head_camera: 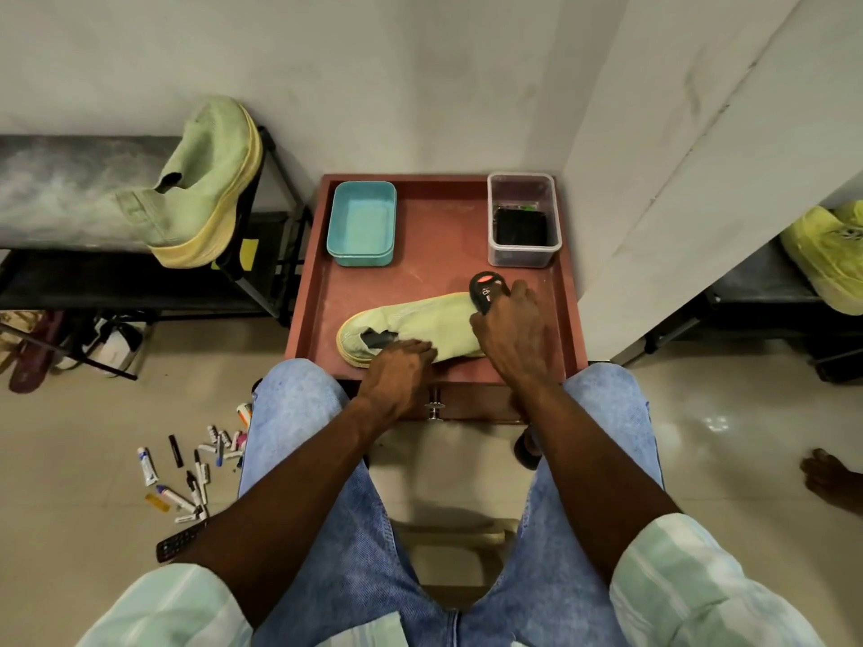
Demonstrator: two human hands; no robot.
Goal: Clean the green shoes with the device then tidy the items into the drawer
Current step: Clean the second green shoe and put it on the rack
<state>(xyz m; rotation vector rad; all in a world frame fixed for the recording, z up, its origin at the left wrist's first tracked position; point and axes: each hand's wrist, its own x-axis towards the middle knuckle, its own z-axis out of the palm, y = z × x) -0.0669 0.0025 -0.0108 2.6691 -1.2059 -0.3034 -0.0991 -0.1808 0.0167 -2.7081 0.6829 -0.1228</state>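
The surface is a small red-brown desk with a raised rim, standing in a corner between a pale wall and a white panel. A metal knob of its drawer shows at the front edge. The floor has glossy beige tiles. A dark shelf rack stands at the left of the desk.

Three green shoes are in view. One green shoe lies on its side on the desk. The second shoe leans on top of the rack, sole facing right. The third shoe sits on a shelf at the far right.

Two containers stand at the back of the desk: one teal tray and one clear box with something dark inside.

The left hand presses flat on the heel part of the shoe on the desk, grip not closed around it. The right hand has its grip closed around one black device with an orange button, touching the toe end.

Several pens and tubes lie scattered on the floor at the left.
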